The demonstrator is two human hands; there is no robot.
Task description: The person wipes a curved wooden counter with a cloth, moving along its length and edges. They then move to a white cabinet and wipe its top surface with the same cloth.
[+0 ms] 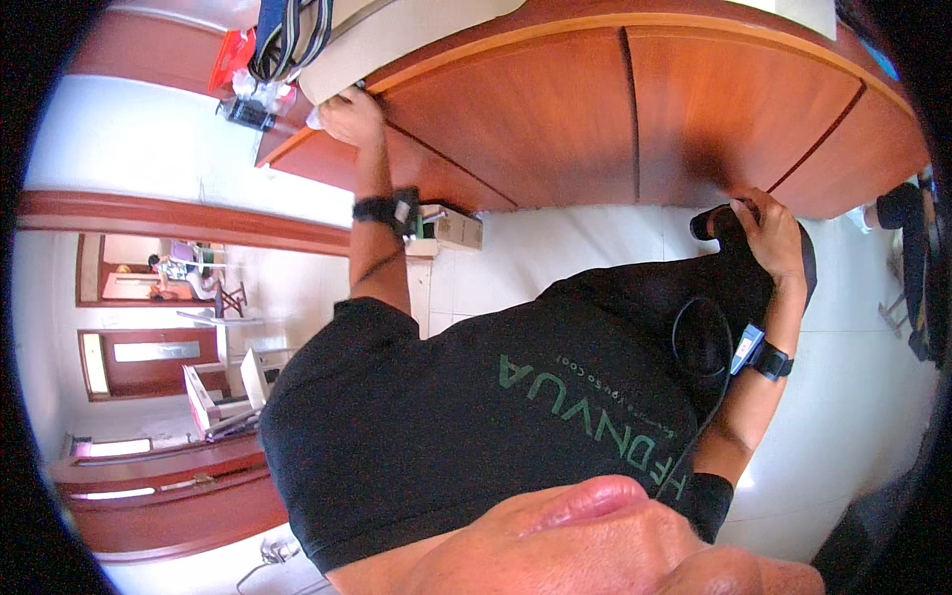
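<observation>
At the corner of a reddish-brown wooden desk [520,111], my left hand [353,119] is curled around a small white piece [314,119], perhaps tissue or cloth. Its knuckles lie against a beige sheet or board [401,37] on the desktop. My right hand [770,230] hangs in front of the desk panels near my dark-trousered leg, fingers loosely bent, with nothing seen in it. Each wrist wears a black strap with a small device. Next to my left hand lie a crumpled clear plastic bag [264,89] and a dark packet [249,113].
A bag with dark striped handles [290,37] and a red item [230,59] are on the desktop. A cardboard box [457,227] is on the floor beside the desk. A person [175,271] sits in the room beyond. Another person's dark-clothed legs [907,245] show at far right.
</observation>
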